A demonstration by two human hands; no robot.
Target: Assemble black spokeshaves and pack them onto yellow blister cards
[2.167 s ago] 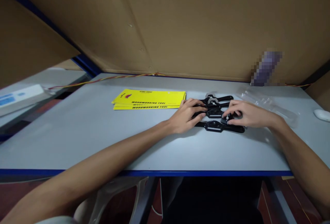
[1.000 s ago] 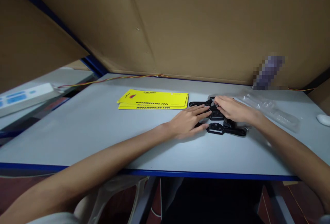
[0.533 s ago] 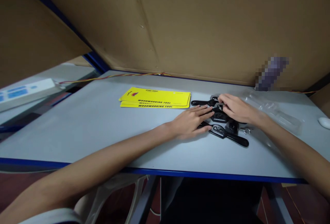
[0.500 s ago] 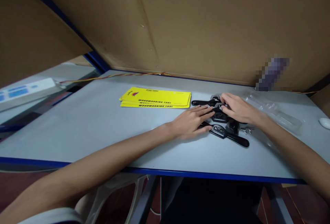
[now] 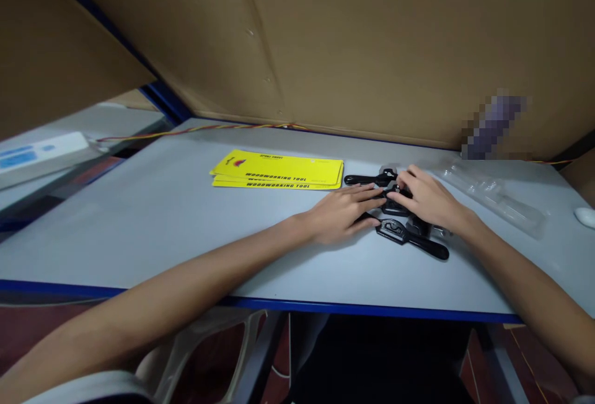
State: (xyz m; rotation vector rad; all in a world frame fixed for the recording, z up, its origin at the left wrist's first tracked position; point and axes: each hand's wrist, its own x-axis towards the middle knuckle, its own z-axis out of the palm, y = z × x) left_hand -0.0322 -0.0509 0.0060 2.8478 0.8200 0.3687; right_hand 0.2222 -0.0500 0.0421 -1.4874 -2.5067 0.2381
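Observation:
Black metal spokeshaves lie one behind another on the grey table, right of centre. My left hand [image 5: 346,209] rests palm down with fingers stretched across their left handles. The front spokeshave [image 5: 393,230] lies slanted, its right handle [image 5: 430,247] toward me. My right hand [image 5: 425,193] bends over the middle spokeshave [image 5: 395,207], thumb and curled fingers at its centre; the fingers partly cover what they grip. Behind it, the far spokeshave [image 5: 365,179] shows its left handle. Small metal parts [image 5: 439,230] lie beneath my right wrist, partly hidden.
Yellow printed cards [image 5: 279,168] lie stacked left of the tools. Clear plastic blister shells [image 5: 502,196] lie to the right, near a white object [image 5: 584,217] at the table's edge. A cardboard wall [image 5: 348,51] closes the back. A white power strip [image 5: 46,156] is at far left.
My right thumb has moved slightly left over the middle spokeshave, and its fingers have shifted a little. My left hand stays on the handles. The view has tilted slightly.

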